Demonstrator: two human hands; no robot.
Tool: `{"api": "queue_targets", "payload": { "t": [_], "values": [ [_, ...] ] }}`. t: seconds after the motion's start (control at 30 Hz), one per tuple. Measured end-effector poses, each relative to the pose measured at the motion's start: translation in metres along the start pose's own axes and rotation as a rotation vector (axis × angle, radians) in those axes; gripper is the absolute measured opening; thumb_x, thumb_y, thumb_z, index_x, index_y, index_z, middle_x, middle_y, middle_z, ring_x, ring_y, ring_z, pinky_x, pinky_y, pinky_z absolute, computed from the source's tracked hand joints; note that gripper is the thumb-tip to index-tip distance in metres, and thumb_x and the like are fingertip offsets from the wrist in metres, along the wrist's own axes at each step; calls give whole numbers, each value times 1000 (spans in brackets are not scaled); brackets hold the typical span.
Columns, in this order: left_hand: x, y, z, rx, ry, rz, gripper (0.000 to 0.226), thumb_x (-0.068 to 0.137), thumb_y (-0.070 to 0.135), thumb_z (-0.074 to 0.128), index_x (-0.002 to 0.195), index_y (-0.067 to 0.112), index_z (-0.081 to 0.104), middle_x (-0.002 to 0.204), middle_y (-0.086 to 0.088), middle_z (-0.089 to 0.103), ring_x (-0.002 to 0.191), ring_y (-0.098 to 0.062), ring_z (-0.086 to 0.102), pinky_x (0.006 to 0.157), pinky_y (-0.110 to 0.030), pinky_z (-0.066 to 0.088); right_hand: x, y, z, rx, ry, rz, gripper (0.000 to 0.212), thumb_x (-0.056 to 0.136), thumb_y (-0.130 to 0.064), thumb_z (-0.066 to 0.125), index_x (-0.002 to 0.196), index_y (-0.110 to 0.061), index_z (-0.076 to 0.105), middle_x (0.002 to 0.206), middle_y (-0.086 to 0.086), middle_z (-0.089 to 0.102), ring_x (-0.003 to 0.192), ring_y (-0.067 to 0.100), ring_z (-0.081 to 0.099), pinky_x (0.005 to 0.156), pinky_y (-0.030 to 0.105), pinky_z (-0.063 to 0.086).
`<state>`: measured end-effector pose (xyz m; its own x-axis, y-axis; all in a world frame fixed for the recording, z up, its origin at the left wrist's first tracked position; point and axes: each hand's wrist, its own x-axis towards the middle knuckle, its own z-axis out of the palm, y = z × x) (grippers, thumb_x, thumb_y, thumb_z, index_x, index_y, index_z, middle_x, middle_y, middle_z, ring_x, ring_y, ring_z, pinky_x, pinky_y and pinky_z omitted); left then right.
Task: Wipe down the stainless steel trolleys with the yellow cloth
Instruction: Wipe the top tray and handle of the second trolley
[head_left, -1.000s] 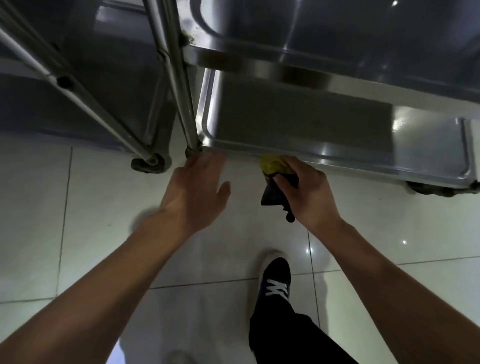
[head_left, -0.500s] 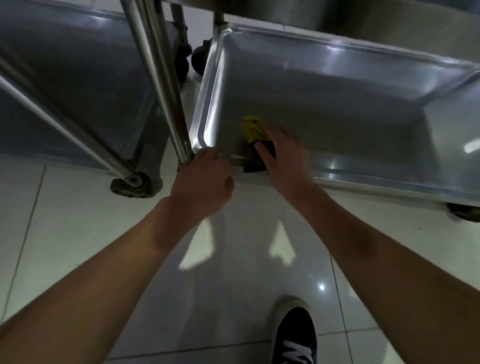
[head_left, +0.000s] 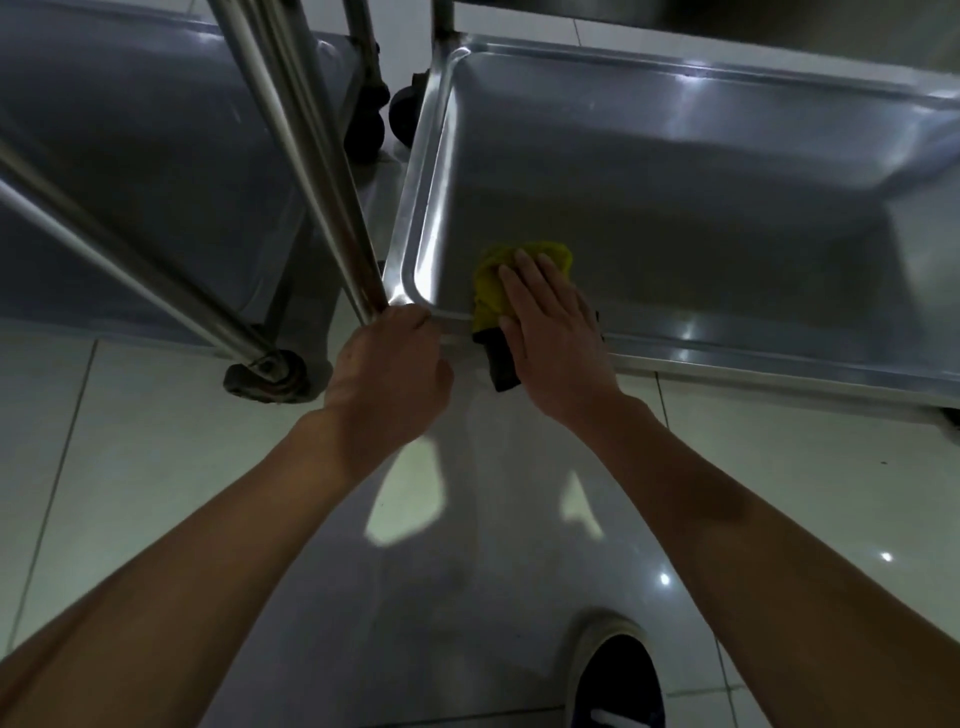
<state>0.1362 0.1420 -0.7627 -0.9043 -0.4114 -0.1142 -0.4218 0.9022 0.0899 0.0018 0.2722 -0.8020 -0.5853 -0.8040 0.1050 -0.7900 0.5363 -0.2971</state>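
Note:
The bottom shelf (head_left: 701, 208) of a stainless steel trolley fills the upper right of the head view. A yellow cloth (head_left: 491, 291) with a dark part hanging over the front rim lies in the shelf's near left corner. My right hand (head_left: 550, 332) presses flat on the cloth, fingers straight. My left hand (head_left: 389, 358) grips the front left corner of the shelf at the foot of the upright post (head_left: 311, 171), fingers curled over the rim.
A second steel trolley (head_left: 130, 156) stands to the left, its slanted leg ending in a caster (head_left: 265, 376). Dark casters (head_left: 400, 109) show between the two trolleys. Glossy floor tiles (head_left: 156, 467) lie below, with my dark shoe (head_left: 618, 686) at the bottom.
My right hand has brought the cloth from the front edge onto the shelf and flattened on it. My left hand has closed on the shelf's corner. The camera has dropped closer.

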Motion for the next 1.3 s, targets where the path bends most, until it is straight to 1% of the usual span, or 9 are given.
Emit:
{"api": "queue_targets", "payload": {
  "t": [0.17, 0.4, 0.5, 0.6, 0.77, 0.93, 1.07, 1.17, 1.3],
  "values": [
    [-6, -9, 5, 32, -3, 21, 32, 90, 27, 43, 108, 14, 66, 109, -1, 61, 110, -22, 58, 85, -39, 53, 17, -11, 6, -69, -74, -61, 51, 106, -30, 36, 155, -16, 30, 165, 3, 18, 153, 24, 11, 122, 43, 15],
    [-6, -11, 11, -59, 21, -35, 29, 86, 20, 51, 111, 16, 65, 108, 1, 61, 93, -24, 66, 71, -34, 52, 48, -28, 15, -93, -130, -135, 54, 104, -29, 37, 156, -24, 25, 166, -3, 11, 154, 21, 4, 122, 43, 11],
    [-6, -13, 18, -28, -5, 2, 33, 90, 24, 49, 119, 15, 61, 119, 3, 57, 107, -20, 62, 78, -30, 50, 52, -31, 15, -78, -136, -188, 55, 102, -29, 40, 155, -27, 29, 166, -4, 13, 154, 21, 6, 122, 43, 11],
    [-8, -14, 19, -92, 23, -35, 38, 88, 29, 56, 123, 15, 61, 122, 2, 54, 103, -23, 63, 78, -32, 52, 48, -25, 13, -96, -131, -200, 55, 100, -32, 40, 154, -28, 31, 166, -4, 15, 153, 20, 9, 121, 42, 14],
    [-5, -3, 18, -57, 28, -51, 38, 89, 34, 53, 120, 13, 62, 123, -2, 52, 119, -21, 53, 93, -39, 52, 21, 5, 5, -40, -38, -29, 54, 99, -24, 47, 152, -22, 36, 165, -1, 18, 153, 22, 11, 121, 45, 17],
    [7, 38, 11, 9, 55, 45, 37, 86, 34, 51, 116, 13, 60, 124, -8, 54, 114, -30, 52, 88, -45, 47, -16, 57, -16, -38, 3, 88, 51, 104, -19, 41, 154, -19, 32, 165, 3, 16, 154, 25, 9, 123, 46, 15],
    [26, 96, 15, -59, 4, 184, 44, 91, 37, 49, 131, 19, 56, 132, -5, 51, 122, -27, 48, 98, -45, 42, -39, 96, -31, -32, 16, 171, 49, 106, -20, 37, 155, -21, 30, 166, 1, 15, 154, 23, 8, 123, 45, 12],
    [40, 132, 17, -67, -11, 241, 41, 93, 36, 47, 129, 19, 56, 131, -5, 50, 124, -28, 45, 99, -47, 42, -55, 129, -42, -62, 18, 232, 50, 107, -22, 35, 156, -23, 26, 166, -1, 12, 154, 21, 4, 124, 45, 11],
    [49, 158, 23, -34, -54, 239, 41, 92, 37, 48, 129, 22, 56, 134, -5, 48, 125, -28, 44, 99, -49, 44, -82, 174, -62, -102, 72, 304, 48, 106, -17, 39, 153, -17, 34, 164, 6, 21, 153, 27, 13, 121, 52, 19]
  ]
}}
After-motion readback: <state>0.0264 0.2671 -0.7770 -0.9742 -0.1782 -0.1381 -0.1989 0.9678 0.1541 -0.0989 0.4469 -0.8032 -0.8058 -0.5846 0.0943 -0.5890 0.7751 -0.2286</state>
